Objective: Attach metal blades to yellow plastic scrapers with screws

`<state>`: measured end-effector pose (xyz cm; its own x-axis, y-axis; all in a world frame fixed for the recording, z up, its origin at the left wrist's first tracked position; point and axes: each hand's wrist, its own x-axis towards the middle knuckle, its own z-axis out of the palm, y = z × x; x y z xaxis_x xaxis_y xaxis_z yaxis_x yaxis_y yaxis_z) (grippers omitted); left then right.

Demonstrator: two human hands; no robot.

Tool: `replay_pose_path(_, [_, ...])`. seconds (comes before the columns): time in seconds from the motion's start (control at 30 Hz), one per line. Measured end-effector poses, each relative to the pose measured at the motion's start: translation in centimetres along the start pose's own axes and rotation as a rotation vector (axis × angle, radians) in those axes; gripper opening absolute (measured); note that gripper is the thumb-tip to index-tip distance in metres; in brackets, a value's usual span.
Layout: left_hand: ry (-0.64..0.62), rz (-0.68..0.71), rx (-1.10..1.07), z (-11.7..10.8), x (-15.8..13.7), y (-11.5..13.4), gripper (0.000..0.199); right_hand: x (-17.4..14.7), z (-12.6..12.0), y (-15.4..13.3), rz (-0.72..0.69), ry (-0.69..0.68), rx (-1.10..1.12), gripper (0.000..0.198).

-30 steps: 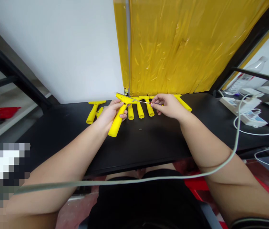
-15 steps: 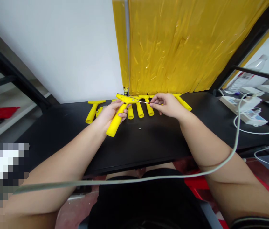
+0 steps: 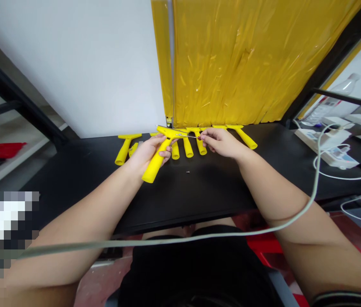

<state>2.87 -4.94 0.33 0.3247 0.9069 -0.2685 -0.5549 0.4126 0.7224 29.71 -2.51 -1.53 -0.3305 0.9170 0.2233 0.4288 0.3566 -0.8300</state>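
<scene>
My left hand (image 3: pixel 151 150) is closed around a yellow T-shaped scraper handle (image 3: pixel 153 167), held tilted above the table with its wide head up. My right hand (image 3: pixel 216 140) pinches a thin screwdriver (image 3: pixel 190 136), whose grip is mostly hidden by the fingers. The metal shaft points left, and its tip reaches the head of the handle. A small screw (image 3: pixel 187 172) lies on the black tabletop below the hands. Behind them, more yellow handles lie in a row, one at the left (image 3: pixel 123 151) and one at the right (image 3: pixel 246 137).
A pale cable (image 3: pixel 199 236) hangs across in front of my body and over my right arm. White power strips (image 3: pixel 336 149) with cords and a plastic bottle (image 3: pixel 330 100) stand at the right. Yellow sheeting (image 3: pixel 231 64) and a white panel (image 3: pixel 81 64) rise behind the table.
My right hand has shifted slightly and its fingers have turned and curled more around the screwdriver. My left hand and the handle have hardly moved.
</scene>
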Motion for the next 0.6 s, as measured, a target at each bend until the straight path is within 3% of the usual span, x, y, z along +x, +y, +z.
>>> replay_pose_path(0.23, [-0.014,-0.004,0.005,0.06,-0.07,-0.1,0.021,0.27,0.83,0.29,-0.012,-0.097,0.216,0.014])
replay_pose_path(0.43, [-0.01,-0.001,0.019,-0.16,0.14,-0.18,0.023,0.54,0.36,0.44,-0.022,-0.063,0.368,0.005])
replay_pose_path(0.5, [-0.012,0.012,0.044,-0.07,0.15,-0.23,0.022,0.41,0.14,0.38,-0.078,-0.023,0.361,0.006])
replay_pose_path(0.6, [-0.04,0.043,0.11,0.23,0.02,-0.4,0.024,0.07,0.28,0.23,-0.224,0.026,0.177,0.015])
